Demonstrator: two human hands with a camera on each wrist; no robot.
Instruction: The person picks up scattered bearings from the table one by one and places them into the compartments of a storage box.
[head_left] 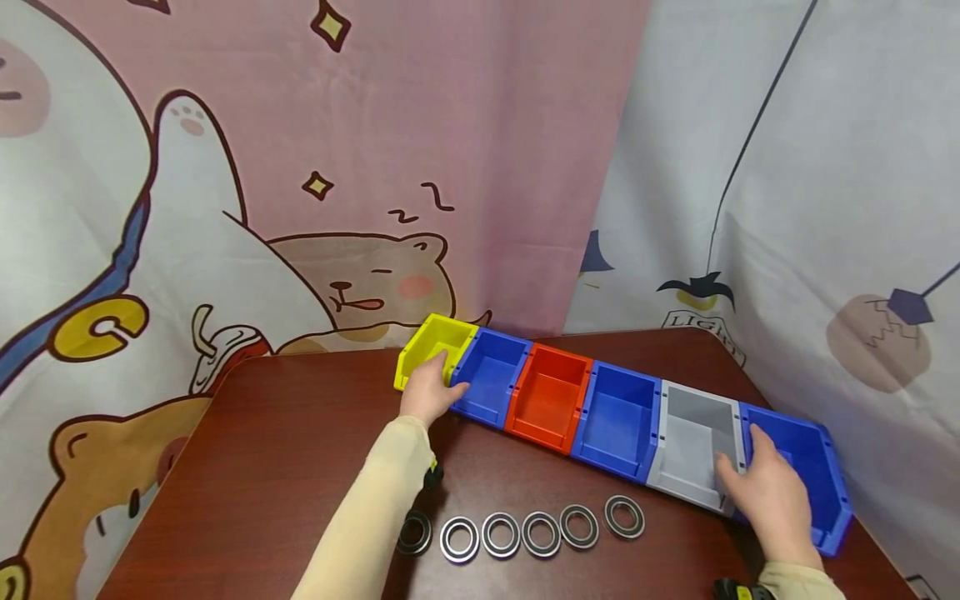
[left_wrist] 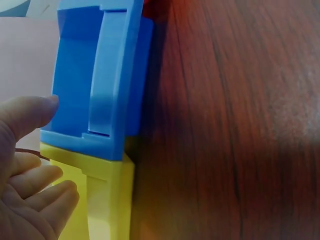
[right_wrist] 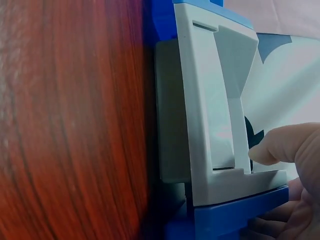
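Note:
A row of joined open bins runs slantwise over the table. My left hand (head_left: 429, 392) is at the yellow bin (left_wrist: 107, 200), its loosely bent fingers (left_wrist: 50, 192) over that bin and its thumb toward the neighbouring blue bin (left_wrist: 75, 75). At the row's other end, my right hand (head_left: 772, 492) spans the divider between the grey bin (right_wrist: 197, 100) and the end blue bin (right_wrist: 240, 210). Its thumb reaches over the grey side; the other fingers are over the blue side, partly hidden. Neither hand visibly holds anything.
Several metal ring bearings (head_left: 501, 535) lie in a line on the brown table (head_left: 300, 450), nearer me than the bins. Between the hands stand a red bin (head_left: 551, 396) and another blue bin (head_left: 617, 421). A printed curtain (head_left: 525, 167) hangs behind the table.

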